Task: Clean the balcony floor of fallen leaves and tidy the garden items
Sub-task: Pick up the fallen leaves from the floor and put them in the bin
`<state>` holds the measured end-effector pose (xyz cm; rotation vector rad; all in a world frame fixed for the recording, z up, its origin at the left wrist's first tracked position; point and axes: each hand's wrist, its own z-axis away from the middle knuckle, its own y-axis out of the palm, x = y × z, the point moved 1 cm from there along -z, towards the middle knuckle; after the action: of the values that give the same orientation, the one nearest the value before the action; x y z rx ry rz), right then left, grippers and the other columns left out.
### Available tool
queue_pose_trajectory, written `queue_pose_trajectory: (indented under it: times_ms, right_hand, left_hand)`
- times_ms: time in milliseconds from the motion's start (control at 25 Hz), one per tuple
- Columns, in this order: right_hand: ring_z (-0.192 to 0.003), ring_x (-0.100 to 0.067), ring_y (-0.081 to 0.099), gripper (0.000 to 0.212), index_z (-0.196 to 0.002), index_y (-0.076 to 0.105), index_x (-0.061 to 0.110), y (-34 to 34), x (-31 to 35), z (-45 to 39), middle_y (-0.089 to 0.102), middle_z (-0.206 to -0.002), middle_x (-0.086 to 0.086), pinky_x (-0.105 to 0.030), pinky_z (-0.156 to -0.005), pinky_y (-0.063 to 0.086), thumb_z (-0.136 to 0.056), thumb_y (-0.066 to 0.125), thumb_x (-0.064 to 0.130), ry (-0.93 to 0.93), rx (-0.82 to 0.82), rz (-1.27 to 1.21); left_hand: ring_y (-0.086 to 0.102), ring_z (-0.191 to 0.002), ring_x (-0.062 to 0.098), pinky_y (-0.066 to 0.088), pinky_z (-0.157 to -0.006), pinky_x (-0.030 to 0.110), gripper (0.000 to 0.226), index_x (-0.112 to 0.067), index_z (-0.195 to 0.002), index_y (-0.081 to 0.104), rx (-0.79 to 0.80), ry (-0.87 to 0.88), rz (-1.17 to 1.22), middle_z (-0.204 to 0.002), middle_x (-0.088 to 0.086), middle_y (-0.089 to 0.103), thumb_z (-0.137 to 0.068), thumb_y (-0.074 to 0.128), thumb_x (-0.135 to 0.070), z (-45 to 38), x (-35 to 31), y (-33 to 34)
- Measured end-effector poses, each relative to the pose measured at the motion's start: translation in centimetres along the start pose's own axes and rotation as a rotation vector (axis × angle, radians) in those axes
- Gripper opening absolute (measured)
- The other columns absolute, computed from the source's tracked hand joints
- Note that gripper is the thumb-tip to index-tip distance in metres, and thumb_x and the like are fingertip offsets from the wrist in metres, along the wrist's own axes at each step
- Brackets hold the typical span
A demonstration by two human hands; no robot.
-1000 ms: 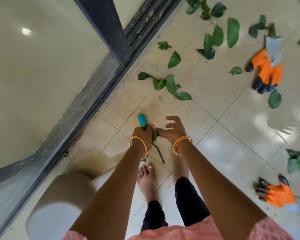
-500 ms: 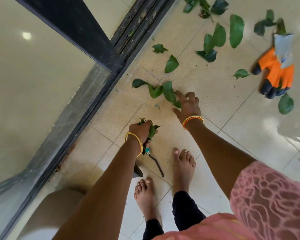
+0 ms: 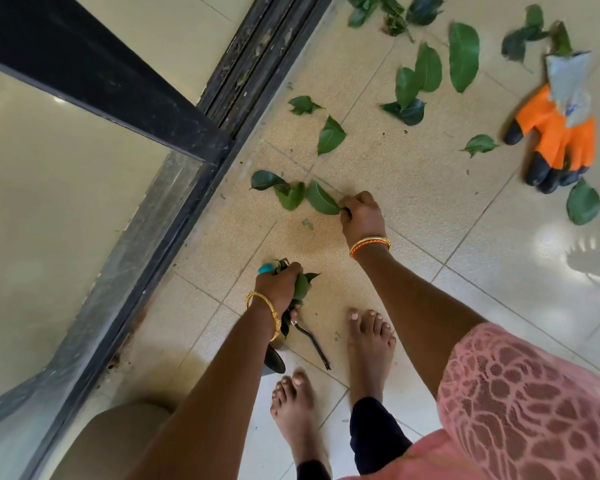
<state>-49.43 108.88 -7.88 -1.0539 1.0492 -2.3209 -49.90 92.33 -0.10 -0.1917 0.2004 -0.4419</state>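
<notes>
The right hand [image 3: 362, 216] pinched a green leaf [image 3: 321, 199] lying on the tiled floor [image 3: 413, 188] near the sliding-door track [image 3: 253, 53]. The left hand [image 3: 280, 284] gripped a bunch of gathered leaves [image 3: 302, 287] together with a teal-handled tool [image 3: 266, 269]. More leaves and an orange glove [image 3: 558, 133] lay scattered farther off.

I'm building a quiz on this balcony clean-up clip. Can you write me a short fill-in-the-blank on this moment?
1. The right hand pinches a ____ on the tiled floor.
2. The left hand grips a bunch of leaves and a tool with a ____ handle tip.
3. The orange glove has ____ fingertips.

Missing words: leaf; teal; black
</notes>
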Motion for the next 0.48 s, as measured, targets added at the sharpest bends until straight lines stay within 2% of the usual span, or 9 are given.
queue_pose_trajectory:
  times_ms: [80, 200, 240, 320, 400, 480]
  right_hand:
    - [-0.097, -0.034, 0.056, 0.024, -0.108, 0.067, 0.002, -0.8, -0.5, 0.6, 0.056, -0.108, -0.020, -0.031, -0.082, 0.048, -0.089, 0.052, 0.002, 0.054, 0.036, -0.038]
    - [-0.099, -0.028, 0.059, 0.019, -0.101, 0.070, 0.004, -3.4, -1.4, 3.5, 0.063, -0.106, -0.014, -0.017, -0.081, 0.038, -0.086, 0.059, 0.003, 0.237, 0.021, -0.190]
    - [-0.098, -0.026, 0.060, 0.017, -0.096, 0.071, 0.005, -4.6, -1.4, 5.1, 0.065, -0.104, -0.012, -0.017, -0.084, 0.041, -0.084, 0.061, 0.002, 0.296, 0.014, -0.264]
    - [-0.092, -0.022, 0.062, 0.019, -0.085, 0.072, 0.011, -7.0, -1.2, 8.2, 0.067, -0.098, -0.008, -0.028, -0.090, 0.050, -0.081, 0.061, -0.004, 0.390, 0.029, -0.418]
    - [-0.088, -0.021, 0.064, 0.027, -0.076, 0.070, 0.016, -9.7, -0.7, 11.3, 0.067, -0.094, -0.006, -0.035, -0.086, 0.055, -0.079, 0.058, -0.008, 0.425, 0.057, -0.509]
    - [-0.087, -0.022, 0.065, 0.031, -0.074, 0.069, 0.017, -12.5, 0.1, 13.9, 0.068, -0.094, -0.007, -0.036, -0.083, 0.057, -0.079, 0.056, -0.011, 0.408, 0.087, -0.525]
  left_hand:
    - [0.038, -0.031, 0.010, 0.031, -0.034, 0.014, 0.029, -0.010, -0.068, 0.060, 0.016, -0.028, 0.003, -0.070, 0.008, 0.060, -0.092, 0.053, -0.024, 0.8, -0.4, 0.2]
    - [0.038, -0.031, 0.009, 0.030, -0.034, 0.012, 0.027, -0.009, -0.077, 0.057, 0.047, -0.077, 0.041, -0.070, 0.003, 0.063, -0.096, 0.047, -0.024, 3.2, -1.0, 0.8]
    - [0.037, -0.030, 0.008, 0.029, -0.035, 0.011, 0.026, -0.008, -0.079, 0.056, 0.053, -0.091, 0.051, -0.070, 0.002, 0.064, -0.097, 0.044, -0.024, 4.4, -1.2, 1.1]
    - [0.035, -0.027, 0.008, 0.028, -0.035, 0.009, 0.027, -0.006, -0.087, 0.057, 0.064, -0.117, 0.043, -0.073, 0.002, 0.065, -0.099, 0.040, -0.024, 6.5, -1.4, 1.8]
    - [0.036, -0.027, 0.009, 0.029, -0.034, 0.009, 0.025, -0.007, -0.097, 0.055, 0.062, -0.157, 0.017, -0.076, 0.003, 0.065, -0.100, 0.037, -0.025, 8.5, -1.6, 2.6]
    - [0.040, -0.035, 0.014, 0.031, -0.034, 0.010, 0.023, -0.008, -0.096, 0.054, 0.062, -0.181, -0.029, -0.079, 0.009, 0.065, -0.099, 0.038, -0.024, 10.9, -1.8, 3.7]
